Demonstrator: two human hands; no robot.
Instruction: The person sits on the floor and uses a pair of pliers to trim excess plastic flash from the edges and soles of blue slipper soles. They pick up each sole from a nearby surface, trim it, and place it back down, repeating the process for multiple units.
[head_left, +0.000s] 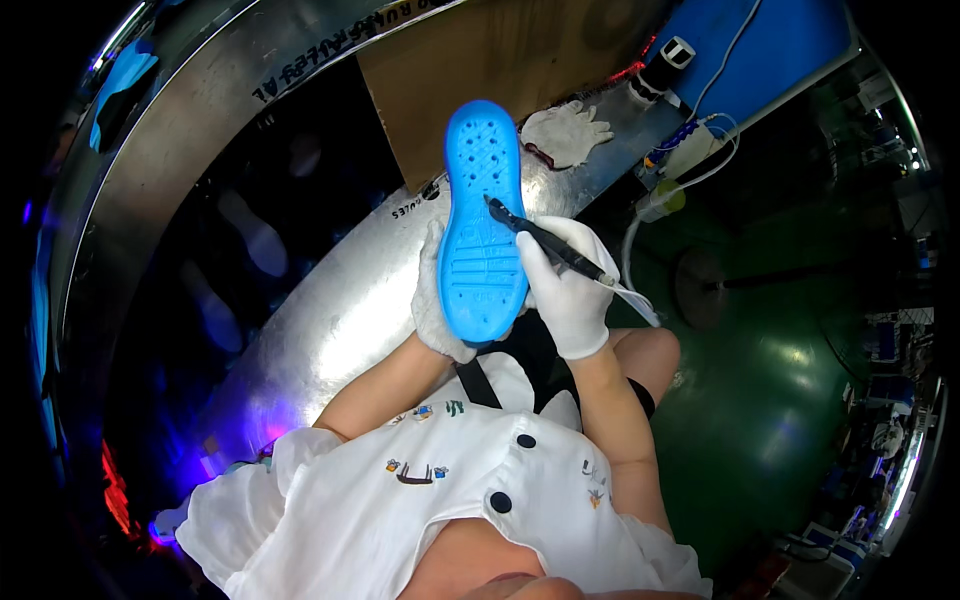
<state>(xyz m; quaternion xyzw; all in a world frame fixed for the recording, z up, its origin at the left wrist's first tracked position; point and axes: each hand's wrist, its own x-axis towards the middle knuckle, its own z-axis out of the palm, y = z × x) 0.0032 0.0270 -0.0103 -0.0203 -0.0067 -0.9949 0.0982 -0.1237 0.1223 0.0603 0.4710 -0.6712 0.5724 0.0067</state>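
A bright blue shoe sole [482, 220] with a moulded tread stands upright in front of me. My left hand [432, 300], in a white glove, grips its lower left edge from behind. My right hand [566, 285], also gloved in white, holds a thin black pen-like tool [545, 242] with a white cable trailing from its rear. The tool's tip touches the sole's right side near the middle.
A shiny curved metal surface [330, 320] lies under the sole. A brown cardboard sheet [480, 60] and a spare white glove [566, 132] lie beyond it. A blue table [770, 45] with cables and a small black-and-white device [668, 60] stands at the upper right, above a green floor [770, 400].
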